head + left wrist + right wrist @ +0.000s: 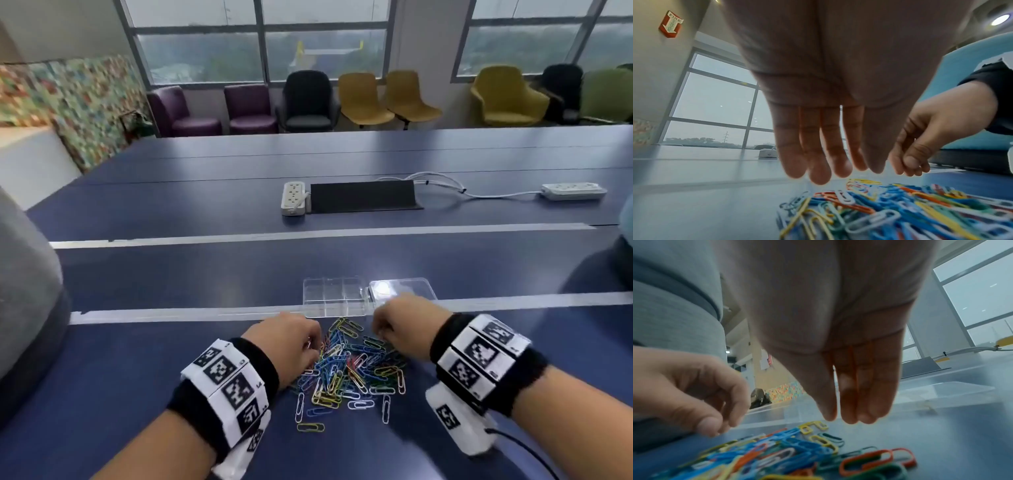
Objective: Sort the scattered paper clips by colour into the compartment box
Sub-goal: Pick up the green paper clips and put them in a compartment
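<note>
Both hands, left hand point(286, 337) and right hand point(404, 323), hover relaxed, holding nothing, over the paper clips point(349, 370).

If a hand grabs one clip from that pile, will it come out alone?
Probably not: the clips lie crossed and overlapped, so neighbours may hook on and drag. They look thin and light, so they would likely slide on the smooth table when nudged. Flat, they shouldn't roll.

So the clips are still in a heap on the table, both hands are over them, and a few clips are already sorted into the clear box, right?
Not quite: the clear box is empty in the head view. The paper clips do lie heaped on the table, with the left hand and right hand over them.
</note>
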### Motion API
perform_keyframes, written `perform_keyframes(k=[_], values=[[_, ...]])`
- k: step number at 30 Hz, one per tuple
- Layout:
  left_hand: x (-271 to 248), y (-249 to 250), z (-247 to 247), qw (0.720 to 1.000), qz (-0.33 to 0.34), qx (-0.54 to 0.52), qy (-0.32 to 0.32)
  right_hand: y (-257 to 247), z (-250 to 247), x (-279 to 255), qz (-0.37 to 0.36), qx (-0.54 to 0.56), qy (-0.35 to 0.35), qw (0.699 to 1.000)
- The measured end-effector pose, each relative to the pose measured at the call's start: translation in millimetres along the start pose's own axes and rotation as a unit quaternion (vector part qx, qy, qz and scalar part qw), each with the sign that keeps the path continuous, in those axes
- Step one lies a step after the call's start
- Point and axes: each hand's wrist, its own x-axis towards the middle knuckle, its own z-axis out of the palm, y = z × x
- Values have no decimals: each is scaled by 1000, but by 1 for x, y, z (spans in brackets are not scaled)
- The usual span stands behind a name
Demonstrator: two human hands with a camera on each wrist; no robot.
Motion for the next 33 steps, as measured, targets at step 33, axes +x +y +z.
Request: perform_keyframes(k=[33], values=[[35,-45,-12,995,-66,-22,-65,35,-4,27,-139,-44,-22,989]])
